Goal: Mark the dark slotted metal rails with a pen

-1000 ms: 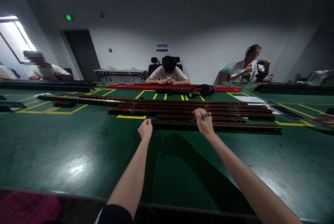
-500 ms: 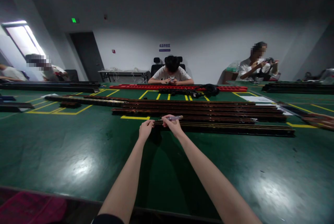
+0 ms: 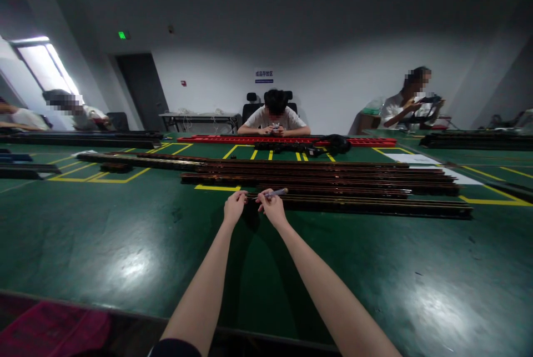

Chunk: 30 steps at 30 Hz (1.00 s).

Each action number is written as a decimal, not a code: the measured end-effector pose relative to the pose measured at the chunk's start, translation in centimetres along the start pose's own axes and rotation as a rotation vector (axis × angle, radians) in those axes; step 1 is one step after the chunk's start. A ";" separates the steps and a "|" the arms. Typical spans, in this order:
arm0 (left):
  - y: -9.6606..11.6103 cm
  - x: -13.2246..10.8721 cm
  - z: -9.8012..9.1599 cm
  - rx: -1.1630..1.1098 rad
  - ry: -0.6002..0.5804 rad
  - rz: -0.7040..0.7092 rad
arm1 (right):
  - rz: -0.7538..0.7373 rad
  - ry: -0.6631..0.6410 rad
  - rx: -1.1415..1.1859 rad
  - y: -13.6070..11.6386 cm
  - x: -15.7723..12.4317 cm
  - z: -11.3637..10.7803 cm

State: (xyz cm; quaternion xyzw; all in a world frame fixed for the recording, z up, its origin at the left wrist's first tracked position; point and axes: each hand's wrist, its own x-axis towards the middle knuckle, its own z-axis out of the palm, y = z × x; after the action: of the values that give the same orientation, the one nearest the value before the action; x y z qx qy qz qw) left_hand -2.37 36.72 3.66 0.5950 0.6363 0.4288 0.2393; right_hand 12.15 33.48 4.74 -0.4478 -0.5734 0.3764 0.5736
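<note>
Here's the right hand (image 3: 272,210), pinching a slim, pale, pen-like tool (image 3: 276,193) — tip toward the left hand (image 3: 234,209), fingers bunched at the end of a long black strip with gold-coloured lines (image 3: 375,206). Its grip? Can't tell — but the strip lies flat on the glossy green tabletop (image 3: 166,257).

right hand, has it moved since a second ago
Yes: the right hand has moved left, closer to the short yellow strip on the green table.
</note>
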 end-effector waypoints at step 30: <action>-0.1 -0.1 -0.1 -0.049 -0.035 -0.003 | 0.129 0.031 0.146 -0.5 0.2 -0.1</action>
State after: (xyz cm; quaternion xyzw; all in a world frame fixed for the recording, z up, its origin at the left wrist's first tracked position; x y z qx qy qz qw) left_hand -2.44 36.57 3.60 0.5954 0.6222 0.4334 0.2656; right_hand 12.19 33.50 5.27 -0.4466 -0.5054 0.4464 0.5881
